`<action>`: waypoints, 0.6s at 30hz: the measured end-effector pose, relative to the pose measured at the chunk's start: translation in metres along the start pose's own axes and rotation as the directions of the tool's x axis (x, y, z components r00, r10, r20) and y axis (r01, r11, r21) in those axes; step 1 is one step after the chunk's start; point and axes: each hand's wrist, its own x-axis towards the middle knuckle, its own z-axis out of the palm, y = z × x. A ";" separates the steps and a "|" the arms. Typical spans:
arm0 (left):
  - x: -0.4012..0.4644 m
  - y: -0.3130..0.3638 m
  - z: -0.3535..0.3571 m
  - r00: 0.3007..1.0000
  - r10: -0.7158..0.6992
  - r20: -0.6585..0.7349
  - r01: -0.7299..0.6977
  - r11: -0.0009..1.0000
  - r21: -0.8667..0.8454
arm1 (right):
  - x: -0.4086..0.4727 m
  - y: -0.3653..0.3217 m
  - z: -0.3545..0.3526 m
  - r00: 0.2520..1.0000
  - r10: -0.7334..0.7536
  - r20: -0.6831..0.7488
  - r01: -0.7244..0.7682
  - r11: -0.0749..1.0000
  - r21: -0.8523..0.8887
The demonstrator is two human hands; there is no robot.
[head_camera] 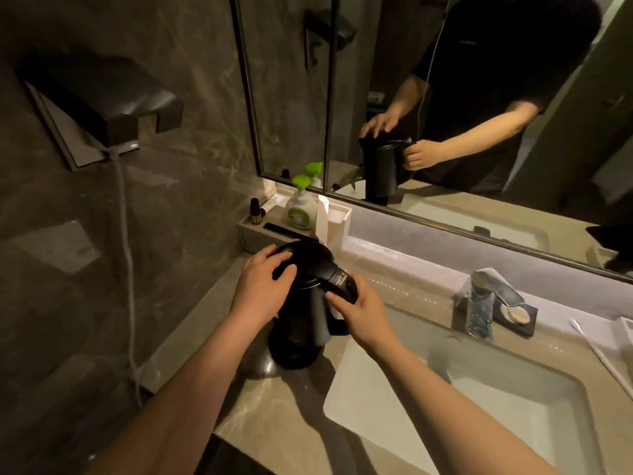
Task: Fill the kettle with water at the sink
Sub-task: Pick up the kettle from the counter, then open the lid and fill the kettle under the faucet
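A black electric kettle (301, 323) stands upright on the stone counter, left of the sink (383, 399). My left hand (260, 286) lies flat on the kettle's lid with fingers spread. My right hand (363, 310) grips the top of the kettle's handle. The chrome faucet (489, 296) rises behind the basin to the right, with no water visibly running. The lid looks closed under my left hand.
A white tray (339, 217) at the back left holds a green-capped soap pump (299, 209), a small dark bottle (255, 211) and a comb. A soap dish (517, 315) sits right of the faucet. A mirror (445, 97) spans the wall. A hair dryer holder (113, 108) hangs left.
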 end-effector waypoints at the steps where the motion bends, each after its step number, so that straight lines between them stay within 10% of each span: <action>1: 0.001 0.010 0.002 1.000 0.016 0.018 -0.015 1.000 -0.028 | -0.001 -0.003 -0.010 1.000 -0.021 -0.021 0.021 1.000 -0.015; 11: -0.032 0.142 0.056 0.822 0.532 0.201 -0.531 0.845 -0.065 | -0.066 0.007 -0.128 0.973 0.012 -0.231 -0.062 0.976 -0.209; 18: -0.044 0.170 0.134 0.752 0.538 0.381 -0.461 0.842 -0.280 | -0.141 0.042 -0.209 0.870 0.176 -0.461 -0.277 0.947 -0.160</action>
